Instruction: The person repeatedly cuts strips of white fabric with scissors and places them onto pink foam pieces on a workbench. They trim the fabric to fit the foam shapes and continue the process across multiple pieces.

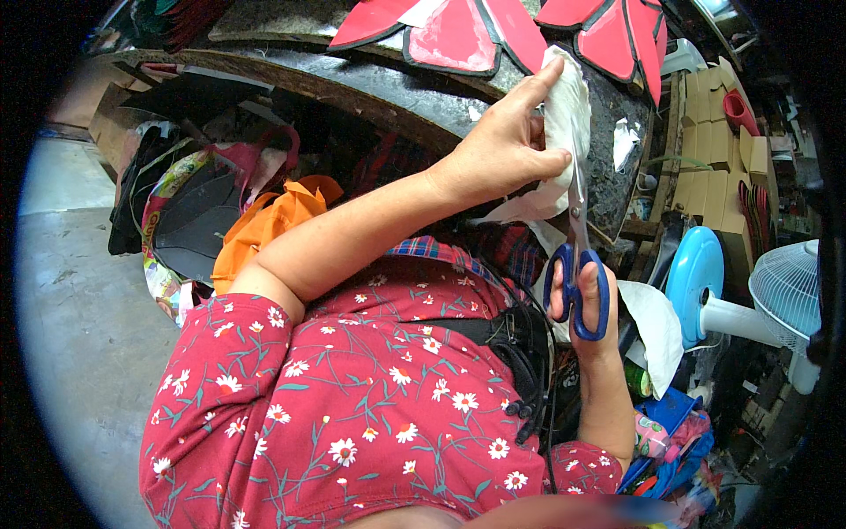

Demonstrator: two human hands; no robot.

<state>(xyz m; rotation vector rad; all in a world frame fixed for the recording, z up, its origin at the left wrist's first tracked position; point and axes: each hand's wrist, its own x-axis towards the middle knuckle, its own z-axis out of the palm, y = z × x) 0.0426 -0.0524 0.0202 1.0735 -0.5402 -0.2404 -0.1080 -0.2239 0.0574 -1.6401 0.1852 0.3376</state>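
My left hand (515,132) is closed on a thin, folded white sheet (568,110); whether it is cloth or paper I cannot tell. Thumb and fingers press on the sheet near the table's edge. In my right hand (592,304) is a pair of scissors (575,264) with dark blue handles, fingers through the loops. Their blades point up and away, lying along the sheet's right edge and partly hidden by it. Beyond my left hand, red panels with black edging (454,40) lie on the table, one smeared with white.
A dark worktable (414,97) spans the far side, with a torn white scrap (625,141) on it. At the right stand a blue-and-white fan (696,282) and stacked tan cartons (709,176). Bags, one orange (273,225), crowd the left side under the table.
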